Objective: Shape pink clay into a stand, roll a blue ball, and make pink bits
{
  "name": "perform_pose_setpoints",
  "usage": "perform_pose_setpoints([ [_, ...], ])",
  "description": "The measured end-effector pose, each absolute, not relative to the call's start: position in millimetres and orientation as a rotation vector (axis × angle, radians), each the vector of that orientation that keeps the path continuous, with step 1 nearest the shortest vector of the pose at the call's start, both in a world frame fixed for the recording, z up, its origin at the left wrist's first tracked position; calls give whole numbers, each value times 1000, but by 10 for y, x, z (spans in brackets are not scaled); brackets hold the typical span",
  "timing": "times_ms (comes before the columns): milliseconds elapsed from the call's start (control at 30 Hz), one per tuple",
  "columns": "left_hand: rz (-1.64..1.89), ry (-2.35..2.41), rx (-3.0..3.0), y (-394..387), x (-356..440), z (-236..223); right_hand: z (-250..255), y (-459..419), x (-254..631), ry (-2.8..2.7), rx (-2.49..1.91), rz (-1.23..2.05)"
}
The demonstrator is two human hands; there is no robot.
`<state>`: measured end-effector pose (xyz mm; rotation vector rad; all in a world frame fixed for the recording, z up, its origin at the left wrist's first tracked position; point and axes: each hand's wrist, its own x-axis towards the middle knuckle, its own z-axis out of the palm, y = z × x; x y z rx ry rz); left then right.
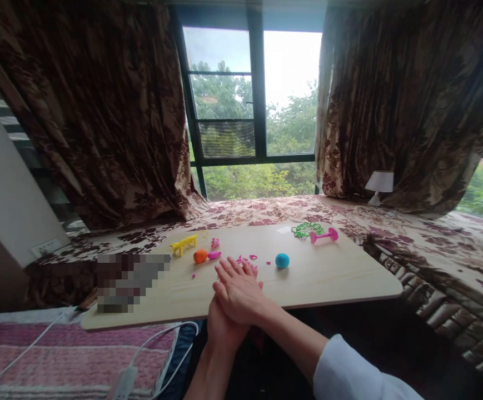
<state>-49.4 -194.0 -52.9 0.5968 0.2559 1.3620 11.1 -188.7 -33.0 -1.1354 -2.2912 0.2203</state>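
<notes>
My right hand (241,291) lies flat on top of my left hand (221,329), palm against palm, over the front edge of a light wooden table (333,278). The fingers of both are stretched out together, and whatever is between the palms is hidden. Just beyond the fingertips lie small pink clay bits (245,259). A blue clay ball (282,260) sits to the right of them. To the left is an orange ball (200,256) joined to a pink piece (214,255). Farther back are a yellow animal figure (184,244), green loops (307,228) and a pink dumbbell shape (324,236).
A blurred-out patch (128,280) covers the table's left end. A white cable with an adapter (127,380) runs over a pink blanket (58,355) at the lower left. A floral cover, a small white lamp (379,183), brown curtains and a window (258,111) lie behind the table.
</notes>
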Motion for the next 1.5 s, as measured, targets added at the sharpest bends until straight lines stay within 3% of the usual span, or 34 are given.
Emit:
perform_pose_setpoints([
  [167, 1285, 78, 454, -1963, -459, -503, -268, -1392, 231, -2112, -1266, 338],
  [367, 1244, 213, 253, -1885, -643, -639, -241, -1310, 478, -2171, -1125, 436],
  [800, 1236, 354, 494, -1854, -706, -533, -186, -1588, 644, -2358, -1045, 120],
  [1200, 1594, 1122, 1143, -1406, -1468, -461, -237, -1251, 201, -2320, -1233, 42],
  [1500, 1295, 1422, 1877, -1036, -1741, -632, -278, -1095, -154, -2453, -1187, -53],
])
